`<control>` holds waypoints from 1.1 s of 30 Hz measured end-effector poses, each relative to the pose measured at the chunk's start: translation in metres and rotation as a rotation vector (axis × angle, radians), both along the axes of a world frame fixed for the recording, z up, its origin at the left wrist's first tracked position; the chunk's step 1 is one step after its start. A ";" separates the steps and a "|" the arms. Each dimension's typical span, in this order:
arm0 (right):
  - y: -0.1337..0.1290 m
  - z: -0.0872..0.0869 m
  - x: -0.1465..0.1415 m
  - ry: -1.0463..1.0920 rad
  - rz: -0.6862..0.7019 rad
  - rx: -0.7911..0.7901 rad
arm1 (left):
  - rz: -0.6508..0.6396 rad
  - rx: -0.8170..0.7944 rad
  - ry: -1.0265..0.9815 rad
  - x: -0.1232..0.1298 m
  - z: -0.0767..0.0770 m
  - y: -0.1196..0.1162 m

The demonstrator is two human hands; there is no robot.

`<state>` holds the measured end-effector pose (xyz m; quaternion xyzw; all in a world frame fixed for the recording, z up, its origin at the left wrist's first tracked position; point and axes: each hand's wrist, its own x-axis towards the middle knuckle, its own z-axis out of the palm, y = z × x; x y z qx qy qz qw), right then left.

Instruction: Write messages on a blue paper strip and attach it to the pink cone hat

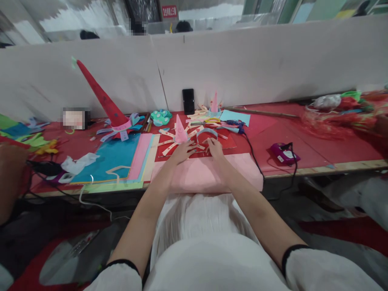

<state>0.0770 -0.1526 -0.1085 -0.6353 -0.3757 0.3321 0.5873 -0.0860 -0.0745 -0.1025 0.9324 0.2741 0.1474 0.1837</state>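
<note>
My left hand lies with its fingers spread near the base of a pink paper cone, which has patterned strips fanned out around it. A curved light blue band stands just beyond my right hand. The fingers of my right hand are bent at the band's right end, and what they pinch is too small to make out. Under both wrists a pink sheet hangs over the table's front edge. A red sheet lies beneath the cone and band.
A tall red cone and coloured sheets are at left. Behind the work stand a phone and a smaller pink cone. Scissors lie nearby. A purple device with a cable sits right. A person's arm shows far left.
</note>
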 end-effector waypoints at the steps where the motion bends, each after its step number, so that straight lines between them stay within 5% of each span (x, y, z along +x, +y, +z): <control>1: 0.000 0.000 0.000 0.007 0.001 0.000 | -0.005 -0.006 0.006 -0.001 0.000 0.000; 20: 0.001 -0.002 0.000 0.061 0.089 0.033 | 0.023 -0.229 -0.181 -0.008 -0.001 0.006; 33: 0.005 -0.005 0.007 0.131 0.122 0.089 | -0.021 -0.097 -0.141 -0.007 0.004 0.001</control>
